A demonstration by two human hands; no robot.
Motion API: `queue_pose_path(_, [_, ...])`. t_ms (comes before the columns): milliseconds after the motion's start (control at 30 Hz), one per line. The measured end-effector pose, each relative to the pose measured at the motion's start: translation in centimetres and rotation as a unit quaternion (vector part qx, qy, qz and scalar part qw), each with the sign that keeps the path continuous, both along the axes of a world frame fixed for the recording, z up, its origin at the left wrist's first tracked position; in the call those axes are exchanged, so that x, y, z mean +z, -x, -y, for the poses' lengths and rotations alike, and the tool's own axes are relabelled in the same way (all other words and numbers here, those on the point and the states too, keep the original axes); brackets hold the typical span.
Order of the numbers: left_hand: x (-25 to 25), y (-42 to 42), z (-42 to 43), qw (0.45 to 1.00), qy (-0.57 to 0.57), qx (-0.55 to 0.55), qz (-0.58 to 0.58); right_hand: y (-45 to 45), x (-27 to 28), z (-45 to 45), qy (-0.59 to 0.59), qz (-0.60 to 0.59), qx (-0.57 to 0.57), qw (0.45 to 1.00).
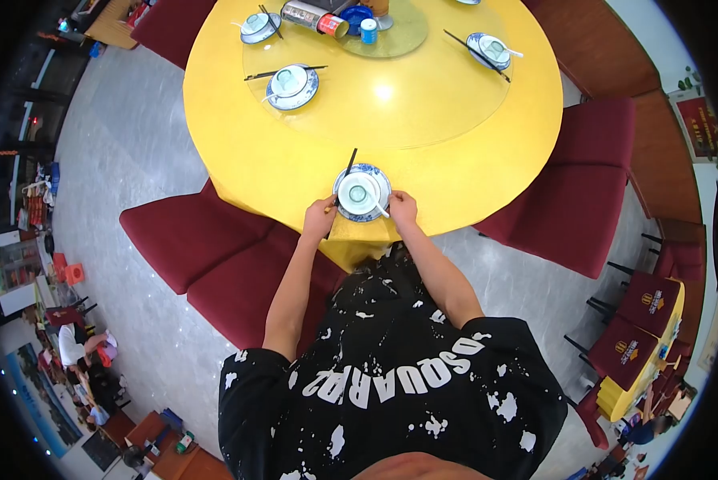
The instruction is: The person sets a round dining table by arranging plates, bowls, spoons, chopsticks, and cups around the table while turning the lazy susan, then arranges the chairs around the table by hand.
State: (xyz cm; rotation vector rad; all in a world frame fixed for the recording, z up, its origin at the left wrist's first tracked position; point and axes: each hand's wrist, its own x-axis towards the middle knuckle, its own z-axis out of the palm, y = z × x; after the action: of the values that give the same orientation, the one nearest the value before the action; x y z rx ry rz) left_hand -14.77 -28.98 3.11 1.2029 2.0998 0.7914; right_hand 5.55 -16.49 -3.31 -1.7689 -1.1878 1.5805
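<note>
A blue-and-white plate (363, 217) lies at the near edge of the round yellow table, bearing a white bowl (344, 194) with a small clear glass (358, 194) in it. My left hand (321, 218) is closed at the plate's left rim. Black chopsticks (351, 162) run past its fingers, so I cannot tell whether it grips them too. At the opposite rim my right hand (402, 208) is closed on the plate, close to a white spoon (380, 208) whose handle points toward me.
The yellow table (295, 172) carries a glass turntable (423, 120) and more place settings, including one at left (295, 94) and one at right (487, 52). A blue can (368, 31) stands farther back. Dark red chairs flank me at left (215, 240) and right (563, 200).
</note>
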Motion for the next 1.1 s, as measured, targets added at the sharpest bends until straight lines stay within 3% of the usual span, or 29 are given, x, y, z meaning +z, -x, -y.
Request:
queue_pose_path(433, [0.4, -0.6, -0.5, 0.995, 0.009, 0.061, 0.075, -0.1, 1.0, -0.1, 0.018, -0.060, -0.001, 0.998])
queue_pose_path(733, [0.3, -1.3, -0.8, 0.996, -0.006, 0.075, 0.055, -0.6, 1.3, -0.1, 0.017, -0.066, 0.018, 0.997])
queue_pose_path(933, [0.3, -1.4, -0.6, 0.999, -0.010, 0.030, -0.026, -1.0, 1.8, 1.1, 0.027, -0.099, -0.013, 0.995])
queue_pose_path(1100, [0.0, -2.9, -0.7, 0.999, -0.020, 0.045, 0.001, -1.8, 1.9, 1.3, -0.016, -0.056, -0.015, 0.998])
